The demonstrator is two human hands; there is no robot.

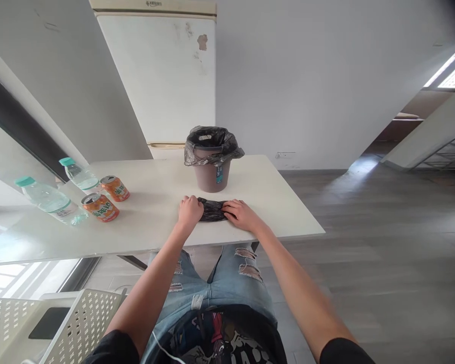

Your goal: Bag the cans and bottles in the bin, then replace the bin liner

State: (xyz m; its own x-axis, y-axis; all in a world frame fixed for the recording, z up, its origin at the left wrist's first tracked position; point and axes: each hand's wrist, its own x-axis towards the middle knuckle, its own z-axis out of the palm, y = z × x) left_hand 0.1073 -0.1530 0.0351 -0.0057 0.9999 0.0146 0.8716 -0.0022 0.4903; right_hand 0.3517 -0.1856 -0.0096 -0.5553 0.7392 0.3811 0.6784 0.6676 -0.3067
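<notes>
Black shirt (227,338) is showing closest. Left grip (189,211) is curling tight on black plastic (212,210); right grip (242,215) is lying half spread on it. It is resting on the counter (284,215), near a bin (211,178), with cans (100,208) and bottles (51,198) sitting at left.

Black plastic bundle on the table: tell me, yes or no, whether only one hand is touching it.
No, the left hand is at one end of the black plastic bundle and the right hand at the other.
</notes>
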